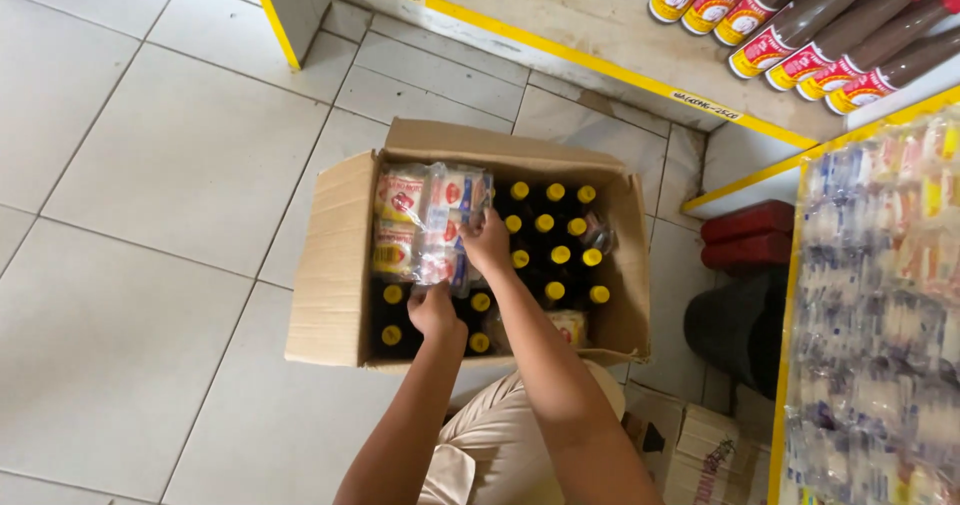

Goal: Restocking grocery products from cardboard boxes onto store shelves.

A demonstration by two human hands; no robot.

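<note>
- We stand over an open cardboard box (pixel 340 265) on the tiled floor (pixel 150 265), close to the foot of a yellow-edged shelf (pixel 560 25).
- Our right hand (pixel 487 243) is closed around the lower right edge of a clear plastic wrapped pack of bottles (pixel 425 223), which we judge to be partly lifted and lying tilted over the left half of the box.
- Our left hand (pixel 432 310) sits at the pack's near bottom corner; the fingers are curled under the wrap, though we cannot tell how firmly they grip.
- So far, as we judge it, the box is open and this one pack is loosened from the rest; it has not left the box.
- What remains inside is plenty: rows of dark bottles with yellow caps (pixel 555 240) fill the right half and show beneath the pack at the near left.
- The pack itself looks soft-skinned and crinkly, the film catching light, with yellow and red labels showing through; the bottles in it lie on their sides.
- On the shelf above at the upper right, brown bottles with red caps (pixel 830 25) lie in a row.
</note>
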